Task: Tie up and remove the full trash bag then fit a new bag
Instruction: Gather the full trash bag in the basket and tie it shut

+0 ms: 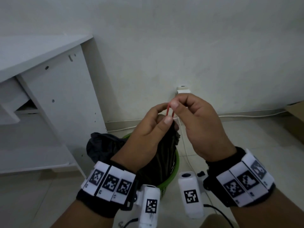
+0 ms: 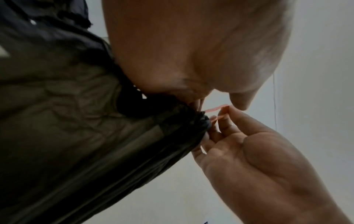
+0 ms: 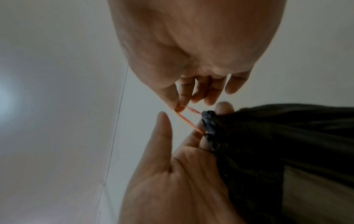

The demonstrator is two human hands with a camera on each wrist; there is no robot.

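Left hand (image 1: 144, 137) grips the gathered neck of the thin black plastic trash bag (image 1: 164, 155), fingers curled round the bunched film, thumb lying along the top. The bag sits in a round green plastic bin (image 1: 176, 163) on the pale tiled floor (image 1: 255, 134), its neck pulled up above the rim. A second crumpled patch of dark bag film (image 1: 100, 145) hangs over the bin's far-left edge.

Right hand (image 1: 199, 127) pinches a thin red rubber band (image 1: 169, 111) between thumb and index fingertip; remaining fingers loosely curled, holding nothing else. The band is stretched into a narrow loop between the right pinch and the bag neck. Right wrist view: two red strands (image 3: 188, 119) run from the pinch to the bunched black tip (image 3: 210, 121). Left wrist view: same band (image 2: 216, 109) taut at the neck (image 2: 203, 119); cannot tell how many turns it makes round it.

Surroundings: white laminate cabinet (image 1: 54, 89) left of the bin, plain white wall (image 1: 181, 38) behind, white cable (image 1: 246, 115) along the skirting, brown cardboard box corner (image 1: 296, 112) at far right. Both wrists carry black straps with white marker blocks.
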